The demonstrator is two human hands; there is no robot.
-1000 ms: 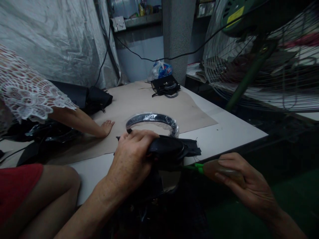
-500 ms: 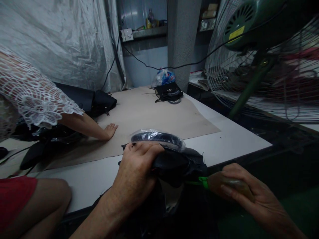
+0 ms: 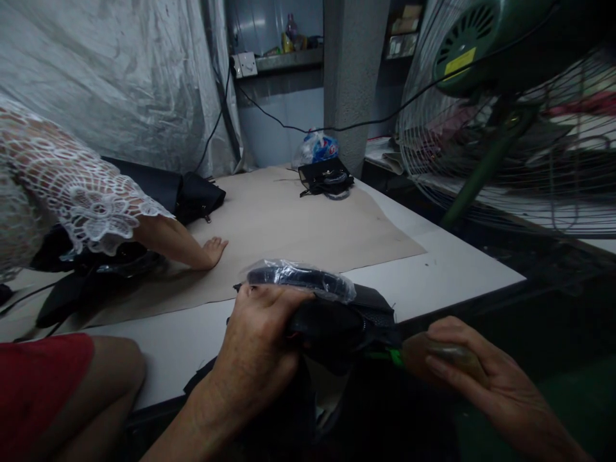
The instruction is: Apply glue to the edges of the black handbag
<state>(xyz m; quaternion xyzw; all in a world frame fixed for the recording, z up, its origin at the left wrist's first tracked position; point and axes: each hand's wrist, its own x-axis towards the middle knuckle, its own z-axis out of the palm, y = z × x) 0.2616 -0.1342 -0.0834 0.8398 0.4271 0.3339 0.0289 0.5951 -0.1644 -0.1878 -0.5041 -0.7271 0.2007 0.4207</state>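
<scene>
My left hand is closed on the upper edge of a black handbag at the table's front edge. Clear plastic wraps the bag's curved handle, just beyond my knuckles. My right hand grips a brownish squeeze bottle, held sideways. Its green nozzle points left against the dark right side of the bag. The nozzle's very tip is lost in shadow. Below my hands the bag's lower part is too dark to make out.
A co-worker's hand rests flat on brown paper at the left, beside black bags. Another black bag lies at the back. A large green fan stands at the right; a cable crosses behind.
The bag and its wrapped handle have tilted and dropped slightly, with my left hand on it. The green nozzle sits lower and more in shadow. The co-worker's sleeve and knee have shifted right.
</scene>
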